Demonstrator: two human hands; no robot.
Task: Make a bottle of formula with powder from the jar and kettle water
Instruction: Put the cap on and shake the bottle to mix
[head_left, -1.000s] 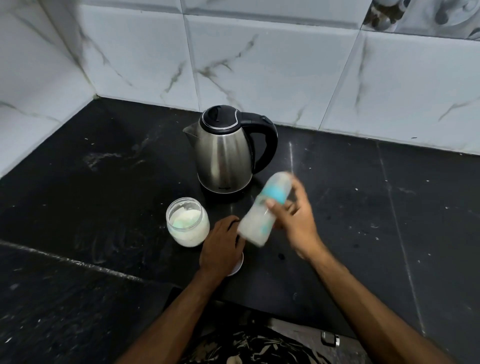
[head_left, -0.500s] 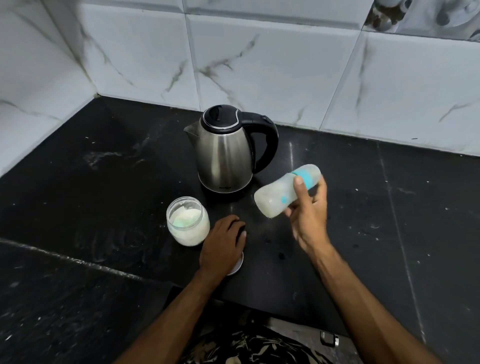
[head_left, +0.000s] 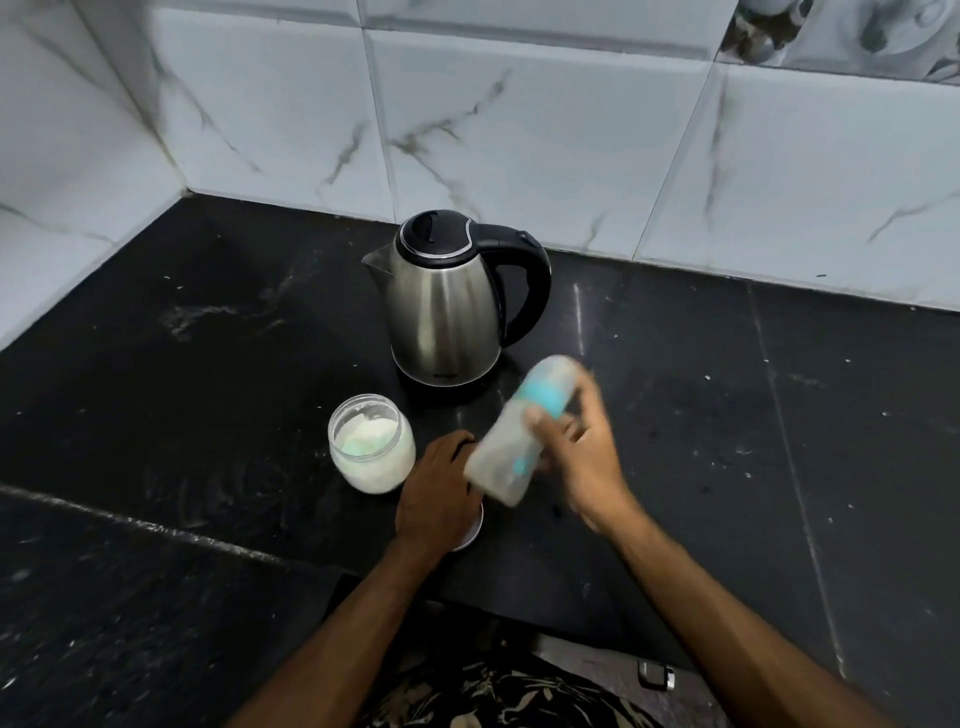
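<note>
My right hand (head_left: 582, 457) grips a cloudy baby bottle (head_left: 511, 441) with a teal collar, held tilted above the counter and blurred by motion. Its base points down-left, close over my left hand (head_left: 436, 493). That hand lies palm-down on a white lid (head_left: 470, 535), which shows only at its edge. An open glass jar (head_left: 371, 441) of pale powder stands just left of my left hand. Behind them stands a steel kettle (head_left: 447, 306) with a black lid and handle, closed.
The black stone counter (head_left: 208, 364) runs into a corner of white marble-look wall tiles (head_left: 519, 130) at the left and back. Its front edge is near my body. A small metal clip (head_left: 655, 675) lies by that edge at the lower right.
My right hand has swung the bottle back down and left, from nearly level beside the kettle to steeply tilted over my left hand. The left hand has stayed on the lid.
</note>
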